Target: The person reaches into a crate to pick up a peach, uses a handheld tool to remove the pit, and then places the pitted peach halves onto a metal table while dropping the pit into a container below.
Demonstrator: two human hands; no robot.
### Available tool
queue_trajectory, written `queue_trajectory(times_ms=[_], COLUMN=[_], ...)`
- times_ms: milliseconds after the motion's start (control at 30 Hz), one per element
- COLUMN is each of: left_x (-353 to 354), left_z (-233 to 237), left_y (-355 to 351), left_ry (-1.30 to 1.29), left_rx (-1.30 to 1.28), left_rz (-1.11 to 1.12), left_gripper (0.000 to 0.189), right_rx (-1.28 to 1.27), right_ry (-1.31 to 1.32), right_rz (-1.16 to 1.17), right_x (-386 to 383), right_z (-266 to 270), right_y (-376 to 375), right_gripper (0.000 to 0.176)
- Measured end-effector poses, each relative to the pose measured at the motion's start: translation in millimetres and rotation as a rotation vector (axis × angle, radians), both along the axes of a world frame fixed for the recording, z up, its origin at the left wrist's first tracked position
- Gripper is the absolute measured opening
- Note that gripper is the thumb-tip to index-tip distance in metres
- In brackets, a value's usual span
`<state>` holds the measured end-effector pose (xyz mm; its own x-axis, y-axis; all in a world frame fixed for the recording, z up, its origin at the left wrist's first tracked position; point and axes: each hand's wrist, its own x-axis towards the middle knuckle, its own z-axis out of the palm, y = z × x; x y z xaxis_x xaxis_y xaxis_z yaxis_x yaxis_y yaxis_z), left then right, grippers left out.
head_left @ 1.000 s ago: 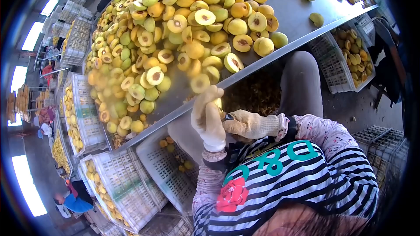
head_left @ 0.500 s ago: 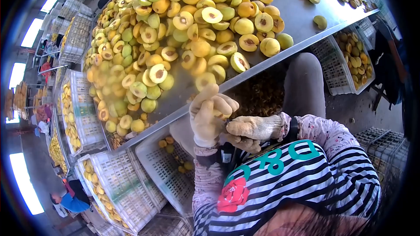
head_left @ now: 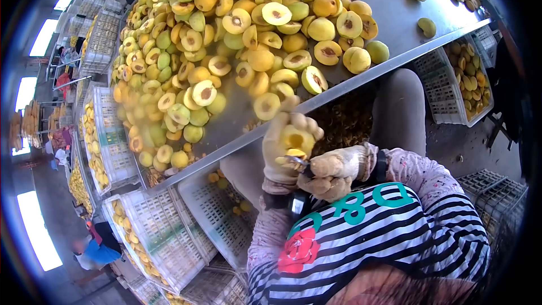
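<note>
My left hand [head_left: 276,147], in a pale work glove, has its fingers curled around a yellow apricot half [head_left: 297,137] just in front of the table edge. My right hand [head_left: 337,170], also gloved, grips a small pitting tool [head_left: 299,161] with a thin metal end and a dark part by the fingers. The metal end meets the lower part of the fruit, and a bright yellow bit shows there. The palm side of my right hand hides the tool's handle. Beyond my hands, a heap of halved and whole apricots [head_left: 259,60] covers much of the metal table [head_left: 361,82].
Between my knees lies a mass of brown scraps [head_left: 344,121]. White plastic crates stand left [head_left: 164,231] and right [head_left: 437,87], holding fruit. Another crate [head_left: 217,203] beside my left leg has a few fruits inside. A person in blue [head_left: 101,248] is far left.
My left hand has turned so the apricot half now shows, and the tool's metal end has come into sight. Both hands sit slightly further right in view, and the whole scene has shifted a little.
</note>
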<state>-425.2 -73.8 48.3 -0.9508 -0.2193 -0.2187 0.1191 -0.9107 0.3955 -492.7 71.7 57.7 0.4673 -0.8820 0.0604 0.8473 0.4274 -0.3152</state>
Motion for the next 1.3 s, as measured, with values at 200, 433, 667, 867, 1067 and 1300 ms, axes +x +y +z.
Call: queue_trajectory(times_ms=[200,433,667,867,1067,1300], left_x=[21,79,139,25,-27,21], left_z=[3,27,45,32,-21,28], left_y=[-6,-13,-79,-66,-86,-8], left_ry=[-0.231,-0.431,-0.675,-0.679,-0.461,-0.077], left_rx=[-0.302,-1.167,-2.290,-2.168,-1.596,-0.865], left_rz=[0.169,0.419,0.444,0.121,0.085,0.428], left_gripper=[0.046,0.032,0.019,0.038,0.028,0.017], right_rx=[0.203,0.170,0.425,0.507,0.444,0.274], right_ry=[1.184,1.082,1.132,1.075,1.122,1.149], right_rz=[-0.663,-0.377,-0.424,-0.426,-0.565,-0.580], right_x=[-6,-1,6,12,9,10], right_z=[11,23,-14,9,16,37], right_y=[3,5,14,16,31,6], right_gripper=[0.040,0.038,0.027,0.030,0.033,0.042])
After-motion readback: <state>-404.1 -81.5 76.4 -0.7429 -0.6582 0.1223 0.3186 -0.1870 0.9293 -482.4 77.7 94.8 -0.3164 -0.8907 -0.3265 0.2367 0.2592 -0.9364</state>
